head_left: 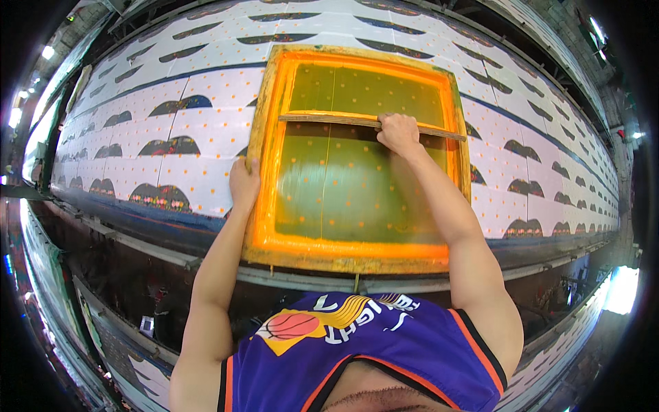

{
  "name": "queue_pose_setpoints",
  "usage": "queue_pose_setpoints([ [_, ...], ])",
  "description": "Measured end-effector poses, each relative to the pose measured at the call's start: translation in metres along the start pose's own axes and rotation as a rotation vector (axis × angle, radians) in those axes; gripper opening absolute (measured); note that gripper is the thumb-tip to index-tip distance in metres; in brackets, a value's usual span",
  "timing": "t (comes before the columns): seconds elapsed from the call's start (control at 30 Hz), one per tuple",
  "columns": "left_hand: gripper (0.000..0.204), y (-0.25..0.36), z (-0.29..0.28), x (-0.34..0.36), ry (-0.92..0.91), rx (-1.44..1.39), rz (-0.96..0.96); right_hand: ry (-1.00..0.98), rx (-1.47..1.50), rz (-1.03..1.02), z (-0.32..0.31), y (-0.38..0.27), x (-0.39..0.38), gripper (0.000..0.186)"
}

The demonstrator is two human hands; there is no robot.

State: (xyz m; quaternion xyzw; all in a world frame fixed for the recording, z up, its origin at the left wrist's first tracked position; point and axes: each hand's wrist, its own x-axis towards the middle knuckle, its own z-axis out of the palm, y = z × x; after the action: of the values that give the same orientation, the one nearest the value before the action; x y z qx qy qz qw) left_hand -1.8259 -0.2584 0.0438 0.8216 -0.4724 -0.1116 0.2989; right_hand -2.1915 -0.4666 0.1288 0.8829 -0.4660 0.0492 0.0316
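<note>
A screen printing frame [259, 206] with orange-smeared wooden sides and green mesh [343, 185] lies flat on the printed cloth. Across the mesh, in its far half, runs a wooden squeegee [309, 118]. My right hand [398, 132] is closed over the squeegee's top edge, right of its middle. On the frame's left side, my left hand [244, 182] grips the wooden edge; its fingertips are partly hidden. Small orange dots show across the mesh.
White cloth [206, 86] with dark curved shapes and orange dots covers the long table on both sides. A metal rail [309, 280] runs along the table's near edge. Another printed table [542, 374] stands at the lower right. Bright light [623, 290] comes in at right.
</note>
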Motion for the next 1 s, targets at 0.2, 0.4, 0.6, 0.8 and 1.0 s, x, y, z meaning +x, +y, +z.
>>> queue_pose_setpoints([
  [0.2,0.047,0.013,-0.005,-0.001,-0.029,0.040,-0.046,-0.009,-0.032,0.024,0.023,0.057,0.105,0.019],
  [0.4,0.042,0.020,-0.006,0.002,-0.025,0.027,-0.060,-0.038,-0.092,0.015,0.027,0.091,0.171,0.022],
  [0.6,0.041,0.023,-0.008,0.000,-0.003,0.005,-0.065,0.018,-0.032,0.031,-0.007,0.091,0.187,0.030],
  [0.8,0.039,0.021,-0.009,0.000,0.011,0.009,-0.055,-0.023,-0.019,0.014,0.009,0.097,0.202,0.022],
  [1.0,0.044,0.016,-0.007,0.000,-0.016,0.018,-0.076,-0.110,-0.018,0.040,0.001,0.077,0.164,0.023],
])
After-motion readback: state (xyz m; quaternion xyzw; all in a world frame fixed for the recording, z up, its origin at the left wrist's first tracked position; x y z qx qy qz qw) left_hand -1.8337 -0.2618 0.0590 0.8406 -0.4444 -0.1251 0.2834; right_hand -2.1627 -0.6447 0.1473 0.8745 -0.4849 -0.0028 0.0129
